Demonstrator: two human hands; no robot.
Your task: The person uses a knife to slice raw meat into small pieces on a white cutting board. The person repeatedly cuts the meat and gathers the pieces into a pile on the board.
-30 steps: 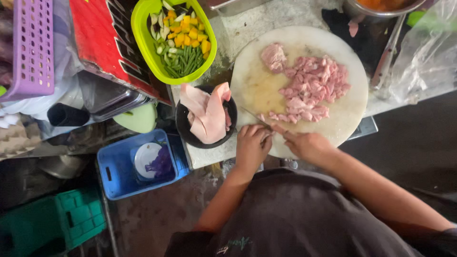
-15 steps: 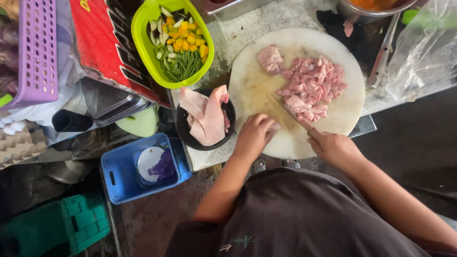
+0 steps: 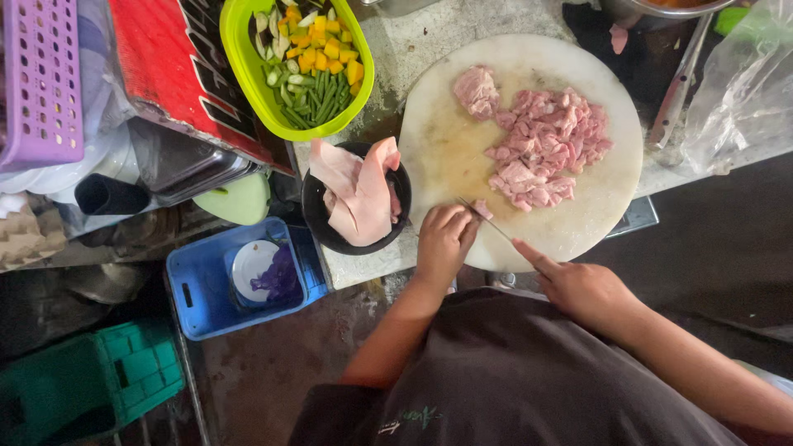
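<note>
Right hand (image 3: pixel 578 285) grips a knife (image 3: pixel 487 221), index finger stretched along the spine, other fingers wrapped on the handle; the thin blade runs left and far onto the near edge of the round white cutting board (image 3: pixel 462 157). Left hand (image 3: pixel 442 241) sits at the board's near-left rim, fingers curled narrow, fingertips pinning a small pink meat piece (image 3: pixel 483 210) that touches the blade. Can't tell how much of that piece is under the fingers.

Diced meat pile (image 3: pixel 545 149) fills the board's middle and right; one bigger chunk (image 3: pixel 477 89) sits apart at the far left of the pile. The left half of the board is bare and stained; a bare strip also runs along the near-right rim.

Black bowl (image 3: pixel 316 223) with pale skin strips (image 3: pixel 357 194) sits just left of the board, almost touching it and the left hand. Green basket (image 3: pixel 239 58) of cut vegetables is far-left, near the bowl. Board's near edge overhangs the counter edge. Below left: blue crate (image 3: pixel 190 289), green crate (image 3: pixel 124 372). Clear plastic bag (image 3: pixel 743 91) on the right, close to the board's right rim.
</note>
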